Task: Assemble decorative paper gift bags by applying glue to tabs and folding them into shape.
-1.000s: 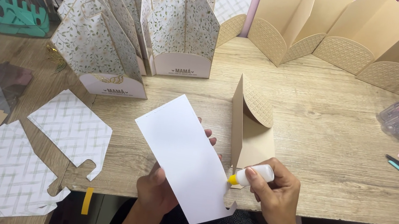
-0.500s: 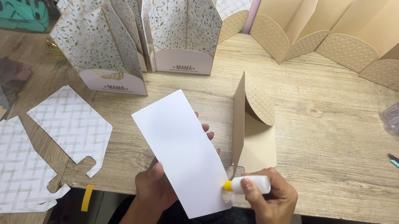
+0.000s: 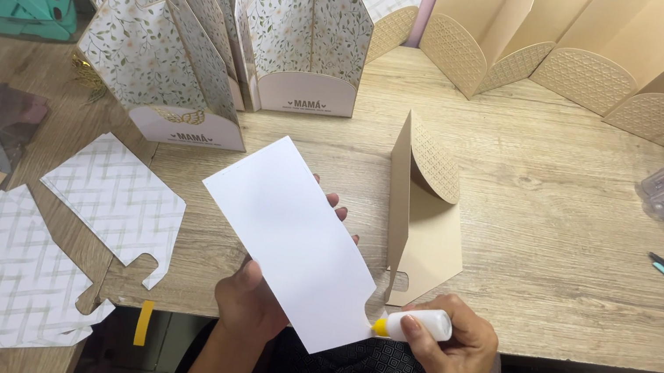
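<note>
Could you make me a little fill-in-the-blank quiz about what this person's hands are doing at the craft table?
1. The left hand holds a white paper panel whose visible face is ____.
2. The right hand grips a small glue bottle with a ____ tip.
3. The tip meets the panel's lower ____ edge.
4. The kraft card piece stands on the ____.

Missing words: blank; yellow; right; table

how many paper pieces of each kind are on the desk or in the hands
White card held in left hand: 1
Lattice-print cutouts lying flat: 2
Tan folded piece standing by the card: 1
Glue bottle in right hand: 1
Total: 5
</note>
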